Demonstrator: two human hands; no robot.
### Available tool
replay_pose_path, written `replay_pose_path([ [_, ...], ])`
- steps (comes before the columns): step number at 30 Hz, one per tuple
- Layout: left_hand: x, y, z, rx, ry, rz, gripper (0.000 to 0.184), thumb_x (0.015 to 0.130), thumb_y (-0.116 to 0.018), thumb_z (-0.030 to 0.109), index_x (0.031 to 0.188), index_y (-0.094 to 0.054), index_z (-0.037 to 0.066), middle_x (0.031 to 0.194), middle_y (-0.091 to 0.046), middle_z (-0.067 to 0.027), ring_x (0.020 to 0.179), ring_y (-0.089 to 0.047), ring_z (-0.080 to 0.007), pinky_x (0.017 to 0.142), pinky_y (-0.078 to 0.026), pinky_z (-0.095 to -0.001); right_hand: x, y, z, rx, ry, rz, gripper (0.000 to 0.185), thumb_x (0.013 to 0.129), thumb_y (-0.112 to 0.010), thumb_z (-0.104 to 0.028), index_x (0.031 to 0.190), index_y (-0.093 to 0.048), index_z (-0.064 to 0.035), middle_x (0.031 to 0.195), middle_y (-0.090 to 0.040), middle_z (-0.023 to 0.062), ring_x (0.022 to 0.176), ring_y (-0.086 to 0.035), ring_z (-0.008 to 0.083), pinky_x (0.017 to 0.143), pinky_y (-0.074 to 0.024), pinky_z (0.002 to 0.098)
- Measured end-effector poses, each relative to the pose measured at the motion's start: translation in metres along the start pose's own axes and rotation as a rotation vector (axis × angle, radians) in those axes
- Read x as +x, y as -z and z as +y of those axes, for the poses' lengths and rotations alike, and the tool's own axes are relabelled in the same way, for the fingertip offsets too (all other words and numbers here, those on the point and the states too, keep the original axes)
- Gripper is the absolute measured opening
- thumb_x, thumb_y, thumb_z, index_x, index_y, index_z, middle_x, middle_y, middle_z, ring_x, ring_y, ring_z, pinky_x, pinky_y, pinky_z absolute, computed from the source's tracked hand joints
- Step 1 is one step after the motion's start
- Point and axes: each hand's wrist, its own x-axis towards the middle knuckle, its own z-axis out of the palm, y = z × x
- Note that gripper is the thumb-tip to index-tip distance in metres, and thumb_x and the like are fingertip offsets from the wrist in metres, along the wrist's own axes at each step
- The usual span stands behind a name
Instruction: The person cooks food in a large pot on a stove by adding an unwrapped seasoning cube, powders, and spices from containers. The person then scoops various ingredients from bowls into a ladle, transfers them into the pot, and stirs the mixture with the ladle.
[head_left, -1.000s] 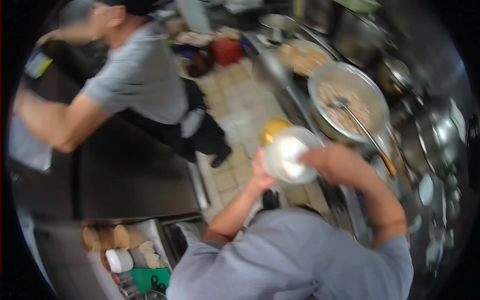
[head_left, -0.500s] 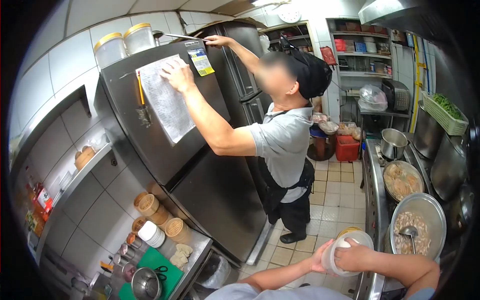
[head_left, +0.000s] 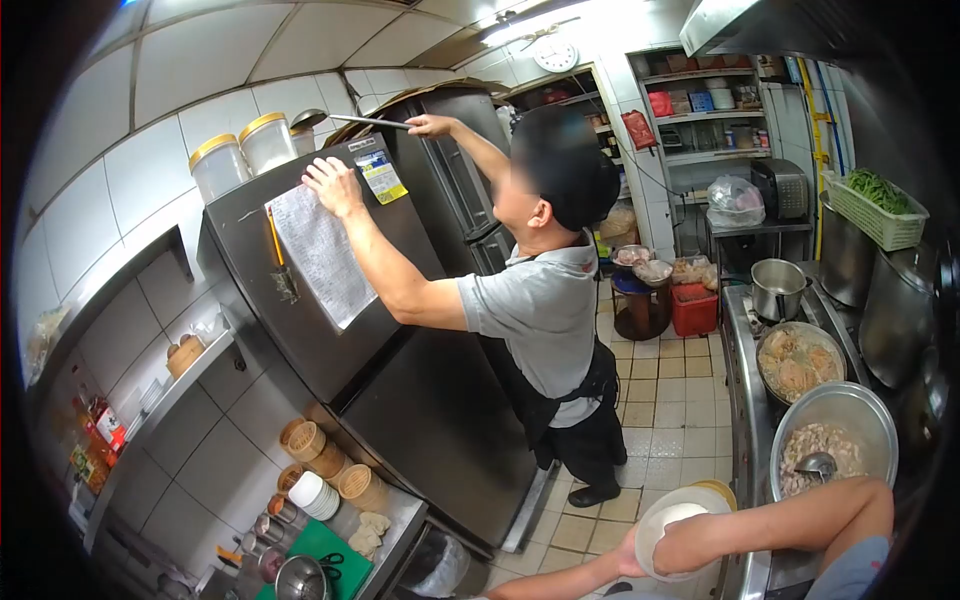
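Observation:
A translucent plastic tub (head_left: 648,528) with white contents (head_left: 684,512) is low in the view, right of centre. My left hand (head_left: 630,556) is closed around the tub's left side. My right hand (head_left: 684,548) reaches down into the tub from the right; its fingertips are hidden inside. Behind the tub shows a yellow lid or rim (head_left: 720,491). Just right of my right forearm stands a large metal pot (head_left: 868,412) of chopped meat (head_left: 822,446) with a ladle (head_left: 816,464) in it.
Another person (head_left: 545,320) stands at the dark fridge (head_left: 430,440), holding a long-handled ladle (head_left: 365,121) above it. A pan of food (head_left: 800,360) and a saucepan (head_left: 778,288) sit on the stove at right. A counter with a green board (head_left: 345,565) and steamers (head_left: 358,485) is at left.
My view has tilted upward. My right hand has gone deeper into the tub, its fingers now out of sight. The other person's ladle is raised higher off the fridge top.

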Motion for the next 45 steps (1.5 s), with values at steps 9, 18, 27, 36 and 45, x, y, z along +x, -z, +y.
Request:
replay_pose_path([
  [9, 0.005, -0.013, -0.007, 0.032, -0.013, 0.009, 0.074, 0.087, -0.035, 0.065, 0.144, -0.029, 0.017, 0.142, -0.038, -0.0156, 0.125, -0.042, -0.0422, 0.088, -0.043, -0.0655, -0.020, 0.011, -0.005, -0.246, 0.203, 0.096, 0.013, 0.075, -0.061, -0.009, 0.081, -0.069, -0.0010, 0.084, -0.069, 0.0190, 0.075, -0.068, 0.0326, 0.063, -0.0550, 0.0433],
  [18, 0.007, -0.023, -0.008, 0.042, -0.003, -0.003, 0.074, 0.088, -0.036, 0.063, 0.144, -0.028, 0.015, 0.142, -0.036, -0.0185, 0.125, -0.040, -0.0446, 0.089, -0.043, -0.0654, -0.029, 0.039, -0.002, 0.009, 0.290, 0.179, 0.017, 0.074, -0.061, -0.012, 0.081, -0.068, 0.0015, 0.078, -0.067, 0.0203, 0.074, -0.066, 0.0366, 0.066, -0.0541, 0.0468],
  [27, 0.017, -0.117, 0.025, 0.060, 0.032, -0.074, 0.073, 0.089, -0.037, 0.061, 0.144, -0.027, 0.014, 0.143, -0.034, -0.0213, 0.126, -0.038, -0.0471, 0.090, -0.043, -0.0652, -0.111, 0.071, 0.041, 0.302, 0.037, 0.662, 0.021, 0.077, -0.066, -0.020, 0.091, -0.069, -0.0045, 0.082, -0.066, 0.0154, 0.076, -0.063, 0.0306, 0.069, -0.0474, 0.0418],
  [36, 0.036, -0.093, 0.027, 0.040, -0.031, -0.207, 0.080, 0.081, -0.041, 0.069, 0.144, -0.028, 0.021, 0.143, -0.034, -0.0179, 0.114, -0.045, -0.0533, 0.080, -0.051, -0.0590, -0.239, -0.006, 0.063, 0.660, -0.912, 0.571, 0.020, 0.079, -0.069, -0.017, 0.093, -0.069, -0.0033, 0.078, -0.068, 0.0061, 0.064, -0.063, 0.0129, 0.059, -0.0497, 0.0293],
  [45, 0.023, -0.063, 0.022, 0.058, -0.007, -0.152, 0.080, 0.082, -0.038, 0.070, 0.144, -0.028, 0.019, 0.140, -0.037, -0.0193, 0.112, -0.047, -0.0520, 0.078, -0.052, -0.0581, -0.328, -0.097, 0.103, 0.532, -1.498, 0.566, 0.012, 0.084, -0.057, -0.005, 0.088, -0.066, 0.0014, 0.076, -0.068, 0.0098, 0.070, -0.067, 0.0158, 0.061, -0.0538, 0.0280],
])
